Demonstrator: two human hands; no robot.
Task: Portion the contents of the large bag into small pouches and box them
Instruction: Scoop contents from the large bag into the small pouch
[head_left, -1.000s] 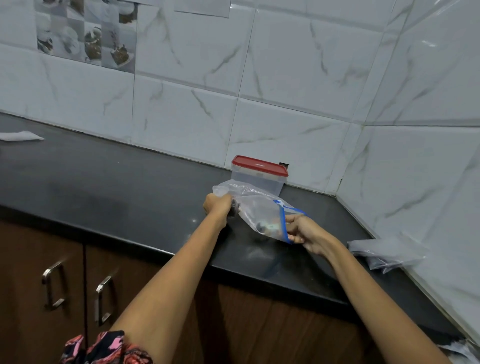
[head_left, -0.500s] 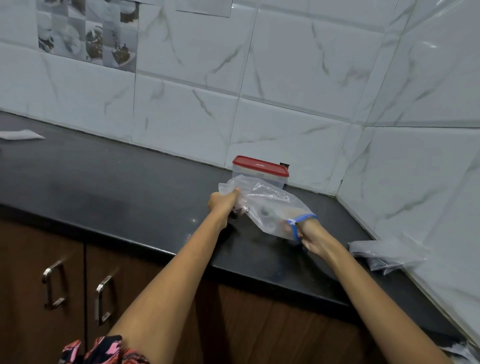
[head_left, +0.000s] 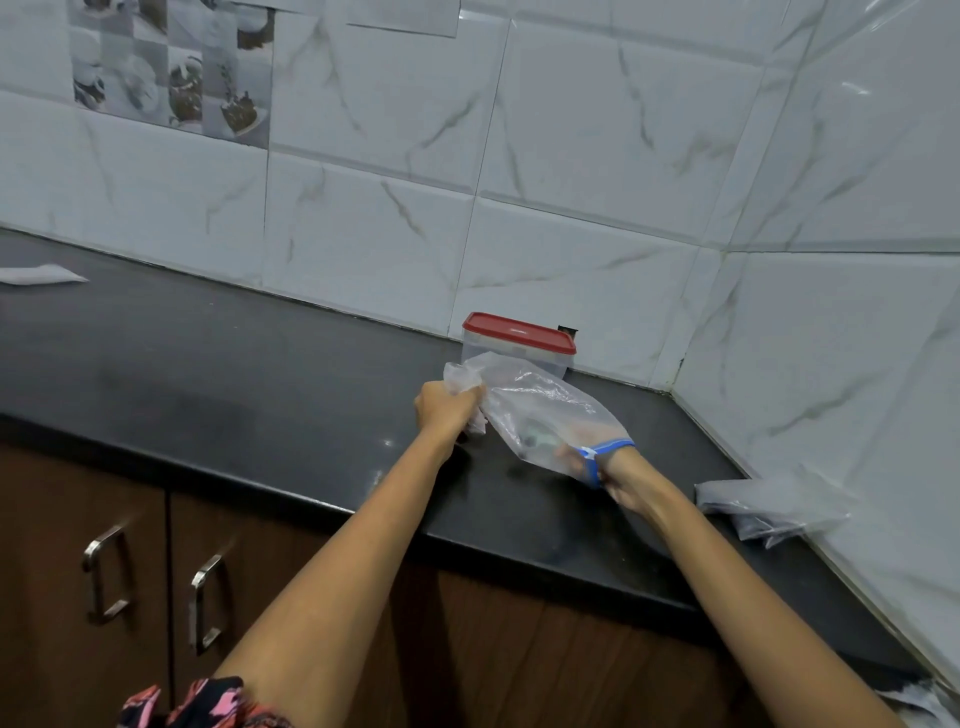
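A large clear bag (head_left: 540, 410) with a blue zip mouth lies slanted over the black counter (head_left: 260, 384). My left hand (head_left: 445, 408) grips its bunched closed end. My right hand (head_left: 621, 480) is pushed in through the blue mouth up to the wrist. Its fingers show only as a blur through the plastic, close to a small dark item (head_left: 535, 442) low in the bag. A clear box with a red lid (head_left: 519, 335) stands shut just behind the bag, against the tiled wall.
Crumpled clear pouches (head_left: 769, 504) lie on the counter at the right wall. A white scrap (head_left: 36, 274) sits far left. Tiled walls meet in a corner behind the box. Brown cabinet doors with metal handles (head_left: 104, 571) hang below the counter edge.
My right hand has gone from holding the bag's blue mouth from outside to reaching inside it. The bag has lifted and shifted slightly toward the box. My left hand keeps its grip.
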